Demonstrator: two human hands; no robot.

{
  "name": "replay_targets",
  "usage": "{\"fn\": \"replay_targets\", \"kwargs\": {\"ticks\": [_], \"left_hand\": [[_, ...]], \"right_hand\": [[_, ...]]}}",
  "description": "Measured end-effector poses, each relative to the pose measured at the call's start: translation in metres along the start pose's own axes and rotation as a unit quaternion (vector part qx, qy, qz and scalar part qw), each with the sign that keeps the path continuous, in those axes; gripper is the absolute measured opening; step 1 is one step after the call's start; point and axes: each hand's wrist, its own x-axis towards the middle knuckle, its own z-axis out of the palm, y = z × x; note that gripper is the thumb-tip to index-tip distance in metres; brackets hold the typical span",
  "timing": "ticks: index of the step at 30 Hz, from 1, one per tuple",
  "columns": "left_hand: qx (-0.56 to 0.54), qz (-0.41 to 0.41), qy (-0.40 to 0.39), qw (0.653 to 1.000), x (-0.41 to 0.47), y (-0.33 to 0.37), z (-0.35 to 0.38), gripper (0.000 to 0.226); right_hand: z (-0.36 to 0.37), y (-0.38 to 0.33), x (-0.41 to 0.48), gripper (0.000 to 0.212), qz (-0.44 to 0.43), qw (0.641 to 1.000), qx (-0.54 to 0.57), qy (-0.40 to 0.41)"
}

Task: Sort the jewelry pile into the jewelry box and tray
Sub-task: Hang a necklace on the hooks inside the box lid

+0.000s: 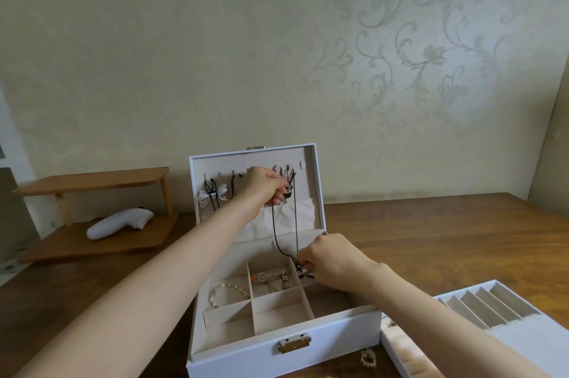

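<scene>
A white jewelry box (326,347) stands open on the wooden table, its lid (317,186) upright with a row of hooks. My left hand (264,186) is raised to the hooks and pinches the top of a dark chain necklace (284,236). The chain loops down to my right hand (332,260), which pinches its lower end over the compartments. A silver bow piece (213,194) hangs at the lid's left. A pearl bracelet (229,294) and a gold piece (272,277) lie in compartments. The white tray (523,343) sits at the right.
A pearl heart piece (368,358) lies on the table in front of the box. A two-tier wooden shelf (92,183) stands at the back left with a white object (120,223) on its lower board. The wall is close behind the box.
</scene>
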Motion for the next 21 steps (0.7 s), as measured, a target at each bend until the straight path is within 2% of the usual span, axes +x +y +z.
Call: {"fn": "replay_targets", "kwargs": {"ticks": [5,10,13,15,18,21], "left_hand": [[-0.046,-0.051,-0.055,0.996,-0.004,-0.003,0.007,0.017],[-0.043,-0.067,-0.073,0.994,-0.006,-0.007,0.009,0.016],[-0.082,-0.079,-0.074,0.991,-0.005,-0.005,0.008,0.012],[-0.110,-0.082,-0.081,0.987,-0.005,-0.003,0.007,0.006],[-0.090,-0.085,-0.092,0.988,-0.005,-0.001,0.004,0.006],[-0.085,-0.099,-0.093,0.987,-0.006,0.001,0.000,0.007]], "right_hand": [[-0.003,-0.003,-0.002,0.019,-0.035,0.999,-0.014,0.029],[-0.001,-0.003,-0.005,0.015,-0.052,0.992,-0.013,0.118],[-0.001,-0.005,-0.006,0.018,-0.052,0.995,0.012,0.087],[-0.001,-0.006,-0.009,0.024,-0.032,0.994,0.031,0.105],[-0.017,-0.010,-0.014,0.026,0.023,0.979,0.149,0.136],[-0.042,-0.007,-0.014,0.018,0.080,0.936,0.303,0.164]]}}
